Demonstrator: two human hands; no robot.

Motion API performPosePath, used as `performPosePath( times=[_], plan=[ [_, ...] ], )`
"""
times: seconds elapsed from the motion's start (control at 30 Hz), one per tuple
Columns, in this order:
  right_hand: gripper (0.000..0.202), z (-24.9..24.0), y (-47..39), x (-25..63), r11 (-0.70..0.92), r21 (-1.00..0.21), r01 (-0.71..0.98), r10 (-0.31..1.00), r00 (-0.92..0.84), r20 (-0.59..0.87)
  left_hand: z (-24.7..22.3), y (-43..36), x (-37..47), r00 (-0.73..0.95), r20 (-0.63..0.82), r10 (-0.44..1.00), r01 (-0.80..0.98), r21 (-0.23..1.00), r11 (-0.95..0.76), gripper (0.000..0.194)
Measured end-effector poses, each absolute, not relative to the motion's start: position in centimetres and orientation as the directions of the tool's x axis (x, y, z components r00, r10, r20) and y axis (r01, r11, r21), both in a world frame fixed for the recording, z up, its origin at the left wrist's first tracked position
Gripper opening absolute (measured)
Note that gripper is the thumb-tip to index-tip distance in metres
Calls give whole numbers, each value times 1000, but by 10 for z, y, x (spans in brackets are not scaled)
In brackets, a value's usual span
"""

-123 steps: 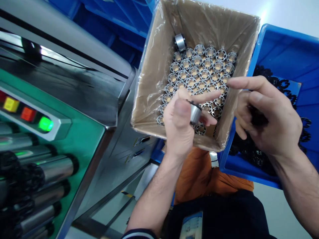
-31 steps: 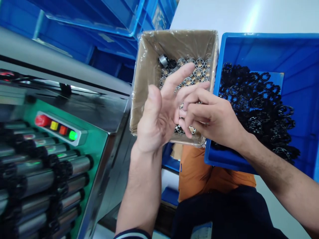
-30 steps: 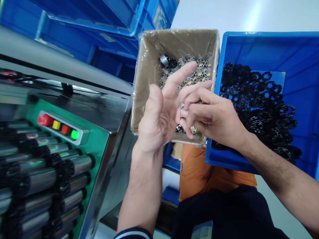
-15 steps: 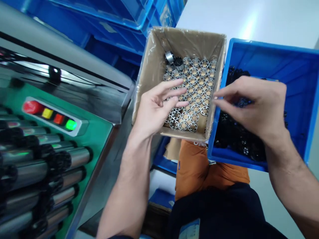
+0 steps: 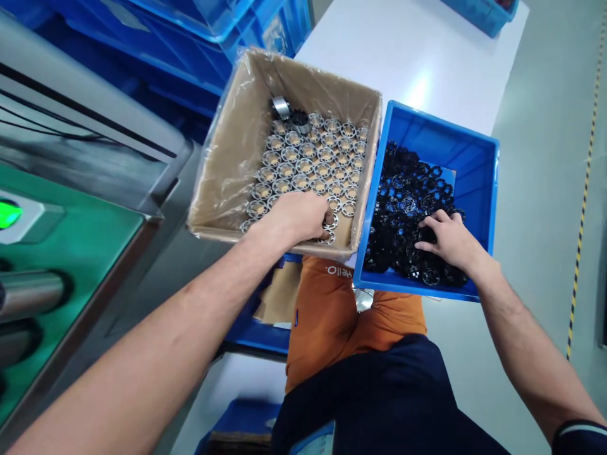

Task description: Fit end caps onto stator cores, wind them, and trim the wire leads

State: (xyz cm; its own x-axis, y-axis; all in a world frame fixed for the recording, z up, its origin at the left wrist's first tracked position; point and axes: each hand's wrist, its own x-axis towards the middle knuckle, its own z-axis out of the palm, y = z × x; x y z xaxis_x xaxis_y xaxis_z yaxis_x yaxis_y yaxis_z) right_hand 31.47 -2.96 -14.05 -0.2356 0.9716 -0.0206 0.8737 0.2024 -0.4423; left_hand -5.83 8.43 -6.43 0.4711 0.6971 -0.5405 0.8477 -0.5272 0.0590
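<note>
A plastic-lined cardboard box (image 5: 227, 158) holds rows of silver metal rings (image 5: 323, 170). My left hand (image 5: 303, 217) reaches over its near side, fingers curled down around a ring close to the front wall. To the right stands a blue bin (image 5: 474, 196) with a heap of black plastic parts (image 5: 403, 189). Inside it, my right hand (image 5: 446, 237) has its thumb and fingers closed round a black part at the near right of the heap. Two darker cylindrical pieces (image 5: 281, 107) lie at the box's far left corner.
Both containers stand on a white table (image 5: 370, 44). Stacked blue crates (image 5: 190, 44) rise behind the box. At left is a green machine panel (image 5: 85, 234) with rollers (image 5: 33, 294) and a lit green button (image 5: 8, 215). Another blue bin (image 5: 484, 16) sits at the table's far edge.
The view has shifted, so the box and bin appear further left. My left hand has lowered onto the rings near the front, and my right hand has gone down into the black parts.
</note>
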Motion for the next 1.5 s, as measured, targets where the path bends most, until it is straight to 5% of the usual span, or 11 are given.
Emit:
performPosePath(
  times=[0.23,0.33,0.4,0.5,0.63,0.8,0.9,1.17,1.5],
  plan=[
    [26,-91,-45,320,136,-383,914,951,-229,-207,-33,74,-77,549,-436,713,820,115,-561,34],
    [19,-78,-47,309,141,-390,910,942,-245,-231,-30,72,-99,558,-59,828,760,437,-481,35],
    [22,-73,-45,301,136,-412,901,952,-233,-197,-33,68,-105,455,132,880,547,739,-393,37],
    [29,-70,-37,291,129,-473,872,977,-192,-88,-37,53,-93,355,20,935,134,988,-73,44],
    [25,-61,-27,266,120,-562,818,993,-101,66,-40,34,-56,326,-180,928,-163,956,243,36],
    [19,-36,-13,208,129,-947,295,991,-62,115,-55,30,-29,330,-101,939,-300,932,206,62],
    [14,-24,2,178,165,-983,77,978,-139,154,-60,28,-26,326,-38,945,-350,923,158,56],
    [14,-32,41,146,381,-909,168,919,-174,353,-65,22,-31,313,13,950,-478,866,146,46],
    [14,-43,31,139,428,-884,187,903,-65,424,-58,16,-30,231,-53,972,-425,893,150,41]
  ],
)
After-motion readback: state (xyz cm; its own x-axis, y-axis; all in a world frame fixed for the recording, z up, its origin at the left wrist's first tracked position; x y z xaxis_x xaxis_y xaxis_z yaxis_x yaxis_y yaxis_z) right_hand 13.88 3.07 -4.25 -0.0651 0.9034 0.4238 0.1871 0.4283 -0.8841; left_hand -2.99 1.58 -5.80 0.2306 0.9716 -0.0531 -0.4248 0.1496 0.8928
